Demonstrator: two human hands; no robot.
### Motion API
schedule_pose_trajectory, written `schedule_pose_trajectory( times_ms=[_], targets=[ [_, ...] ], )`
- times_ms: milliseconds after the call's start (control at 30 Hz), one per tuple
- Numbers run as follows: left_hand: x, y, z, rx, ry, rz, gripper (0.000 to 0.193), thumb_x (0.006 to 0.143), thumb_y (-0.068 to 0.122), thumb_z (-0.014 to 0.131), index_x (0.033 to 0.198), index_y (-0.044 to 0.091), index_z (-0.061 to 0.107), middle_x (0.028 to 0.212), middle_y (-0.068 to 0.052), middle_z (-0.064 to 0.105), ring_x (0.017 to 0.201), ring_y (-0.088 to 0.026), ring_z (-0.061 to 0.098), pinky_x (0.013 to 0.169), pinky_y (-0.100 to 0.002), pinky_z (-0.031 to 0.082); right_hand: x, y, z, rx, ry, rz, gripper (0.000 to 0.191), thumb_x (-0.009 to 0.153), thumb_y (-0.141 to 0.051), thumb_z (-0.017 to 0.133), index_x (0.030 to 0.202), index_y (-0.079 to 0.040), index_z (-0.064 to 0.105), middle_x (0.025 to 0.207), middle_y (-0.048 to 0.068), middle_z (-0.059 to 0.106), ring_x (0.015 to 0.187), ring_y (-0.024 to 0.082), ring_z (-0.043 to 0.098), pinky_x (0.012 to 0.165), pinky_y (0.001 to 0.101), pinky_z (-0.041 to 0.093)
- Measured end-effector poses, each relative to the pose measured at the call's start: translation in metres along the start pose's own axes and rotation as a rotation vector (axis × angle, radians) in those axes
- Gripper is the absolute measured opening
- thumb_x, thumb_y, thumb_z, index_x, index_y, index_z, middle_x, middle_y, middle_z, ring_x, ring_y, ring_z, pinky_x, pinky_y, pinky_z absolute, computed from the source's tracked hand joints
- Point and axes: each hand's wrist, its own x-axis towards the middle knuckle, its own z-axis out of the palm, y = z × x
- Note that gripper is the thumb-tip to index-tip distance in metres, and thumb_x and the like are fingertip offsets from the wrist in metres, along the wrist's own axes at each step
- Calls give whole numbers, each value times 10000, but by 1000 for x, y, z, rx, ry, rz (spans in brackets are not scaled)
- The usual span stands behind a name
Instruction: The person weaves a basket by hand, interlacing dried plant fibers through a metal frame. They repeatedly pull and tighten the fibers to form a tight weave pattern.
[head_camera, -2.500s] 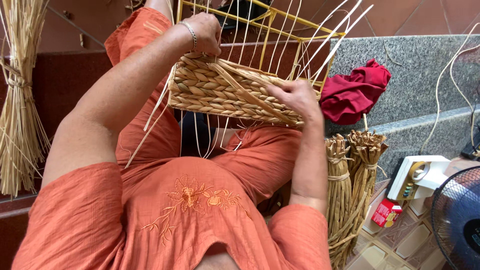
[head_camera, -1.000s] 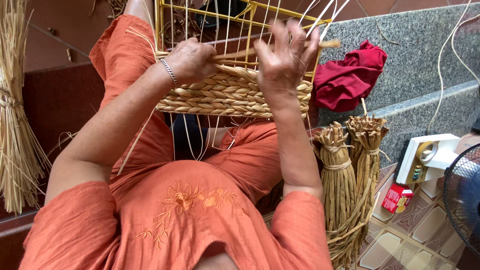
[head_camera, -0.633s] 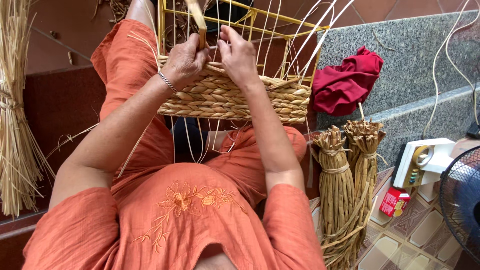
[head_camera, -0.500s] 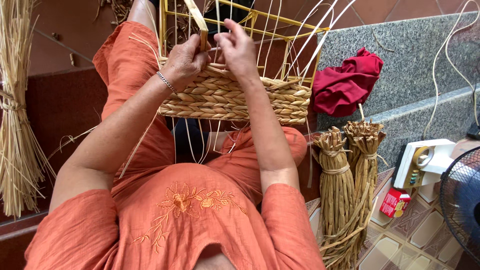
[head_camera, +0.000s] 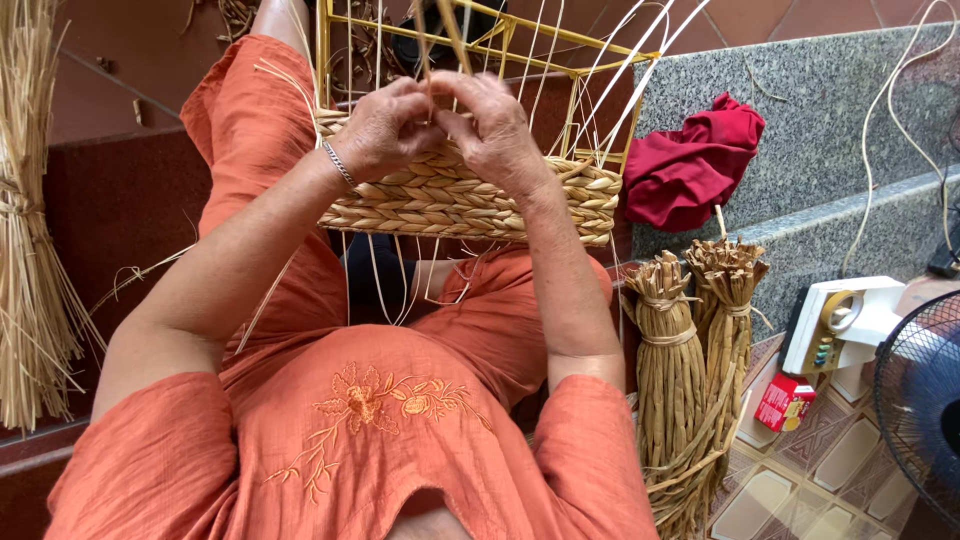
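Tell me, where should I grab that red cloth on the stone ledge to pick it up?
Probably pinch the red cloth at its bunched top hump, coming from above. It lies crumpled on the stone ledge, free of the basket, so the raised folds give fingers something to catch.

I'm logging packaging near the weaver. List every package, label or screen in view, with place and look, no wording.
Small red box: on the tiled floor at lower right, beside the tied straw bundles; rectangular, red with a pale patch on its face.
White device: just above the red box; boxy, white, with a round dial and small coloured buttons.
No screens or signs visible.
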Motion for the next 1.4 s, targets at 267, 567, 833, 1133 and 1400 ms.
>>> schedule_pose_trajectory(
  times_ms=[267, 567, 833, 1133, 1400],
  targets=[
    [-15, 9, -2, 15, 122, 0, 119, 990, 17, 759, 1011, 36, 644, 1002, -94, 671, 849, -230, 693, 730, -350, 592, -11, 45, 5, -800, -3, -61, 330, 996, -418, 845, 847, -155, 711, 793, 30, 726, 842, 231, 622, 951, 483, 403],
    [-10, -8, 1, 82, -59, -39, 139, 1019, 38, 692, 964, 17, 566, 859, -99, 671, 722, -216, 661, 636, -335, 579, -26, 59, 31, -622, -30, 286, 404, 890, -468, 736, 771, -97, 633, 643, 35, 636, 479, 107, 503, 441, 292, 441],
    [26, -3, 6, 122, -145, -501, 163, 959, 71, 699, 1040, 9, 573, 764, -100, 640, 668, -192, 598, 620, -327, 542, -56, 31, 25, -240, -67, 419, 371, 995, -396, 714, 787, -91, 677, 627, 54, 671, 473, 126, 573, 466, 281, 489],
    [36, -20, -33, -130, 93, -250, 176, 993, 63, 746, 1126, 12, 643, 962, -95, 700, 837, -165, 689, 725, -255, 594, -62, 38, -4, -352, -8, 539, 428, 889, -495, 814, 758, -117, 663, 647, 46, 665, 571, 151, 592, 605, 361, 535],
    [-74, -39, -83, 15, 429, -263, 174, 1020, -39, 745, 1011, 17, 580, 975, -55, 634, 835, -135, 611, 750, -250, 521, -81, 45, -5, -195, 163, 399, 309, 898, -299, 839, 778, -107, 628, 738, 9, 657, 628, 119, 610, 583, 329, 544]
  ],
)
